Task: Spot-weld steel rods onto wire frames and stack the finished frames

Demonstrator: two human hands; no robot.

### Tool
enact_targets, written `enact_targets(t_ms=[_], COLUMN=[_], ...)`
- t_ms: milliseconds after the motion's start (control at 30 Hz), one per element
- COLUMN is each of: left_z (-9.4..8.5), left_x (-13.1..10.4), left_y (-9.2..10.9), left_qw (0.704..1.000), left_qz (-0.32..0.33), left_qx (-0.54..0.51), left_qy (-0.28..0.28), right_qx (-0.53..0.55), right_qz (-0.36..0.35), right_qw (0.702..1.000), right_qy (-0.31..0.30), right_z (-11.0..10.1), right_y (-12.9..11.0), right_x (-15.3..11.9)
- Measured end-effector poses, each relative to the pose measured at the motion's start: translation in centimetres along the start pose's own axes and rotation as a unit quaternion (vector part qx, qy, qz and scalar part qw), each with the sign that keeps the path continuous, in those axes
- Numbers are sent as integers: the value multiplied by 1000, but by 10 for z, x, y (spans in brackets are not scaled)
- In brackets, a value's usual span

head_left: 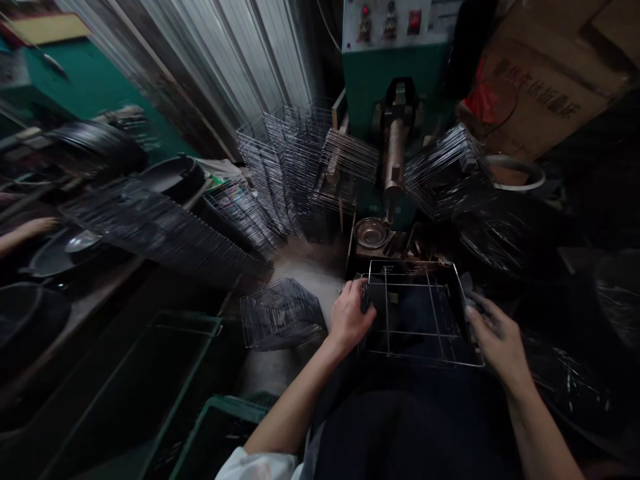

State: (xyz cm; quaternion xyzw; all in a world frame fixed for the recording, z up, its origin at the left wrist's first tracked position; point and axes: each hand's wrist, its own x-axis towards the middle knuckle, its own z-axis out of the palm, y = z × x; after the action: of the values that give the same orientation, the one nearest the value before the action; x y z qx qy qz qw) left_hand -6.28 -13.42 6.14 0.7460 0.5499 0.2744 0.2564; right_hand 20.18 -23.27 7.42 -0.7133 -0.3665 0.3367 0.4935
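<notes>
In the head view, the left hand [353,313] is closing its thumb and fingers on the left side of a rectangular wire frame [410,334], while the right hand [500,337] is pinching the frame's right side; blur is hiding the exact contact of the right fingertips. The wire frame is hanging between the two hands, over the person's dark-clothed lap, just on the near side of a shallow round metal dish [371,233]. Beyond the dish, a green machine [365,87] with a control panel [400,23] is standing at the far side, its cylindrical metal arm [395,153] pointing down. Wire racks [295,160] are standing in stacks left of the machine, and a smaller rack stack [283,313] is sitting on the floor left of the left hand. A long row of racks [170,227] is leaning farther left, where another person's hand [40,227] is showing at the edge. A green-rimmed crate [215,413] is lying near left, and a cardboard box [535,93] is standing far right.
</notes>
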Motion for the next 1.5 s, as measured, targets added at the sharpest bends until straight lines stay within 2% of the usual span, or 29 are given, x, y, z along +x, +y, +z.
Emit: enact_targets(t_ms=[67,233,300,400,533,667,833,933,1100,1300,1400,1500], left_z=[-1,-8,-10,-11,-4,10,20,23,23,20,24,26], left_x=[0,-2,-2,-2,-8,-17,-20,-19,-19,-27,-30,-31], left_y=[2,8,10,8,-9,-26,-33,-34,-38,-34,-34,-42], left_qw=[1000,999,998,996,994,985,966,959,951,897,897,909], left_qz=[-4,8,19,10,-32,-72,-87,-97,-114,-173,-169,-159], left_qx=[1,-29,-51,-84,-103,-155,-238,-265,-282,-402,-403,-380], left_qy=[7,22,20,20,16,-23,-39,-36,-48,-60,-58,-69], right_qx=[1,-34,-55,-75,-79,-52,-42,-57,-75,-86,-85,-68], right_qz=[-7,-74,-91,-104,-103,-88,-86,-90,-86,-91,-76,-59], right_qw=[1000,996,993,991,991,993,993,992,989,988,989,991], right_qy=[-4,44,53,30,-23,-59,-72,-74,-94,-94,-90,-98], right_z=[-3,-14,-16,-10,3,8,8,8,5,3,6,6], right_y=[-1,-27,-28,-11,22,46,68,72,60,64,74,78], right_x=[-1,-21,-21,-8,11,16,18,18,11,1,1,3])
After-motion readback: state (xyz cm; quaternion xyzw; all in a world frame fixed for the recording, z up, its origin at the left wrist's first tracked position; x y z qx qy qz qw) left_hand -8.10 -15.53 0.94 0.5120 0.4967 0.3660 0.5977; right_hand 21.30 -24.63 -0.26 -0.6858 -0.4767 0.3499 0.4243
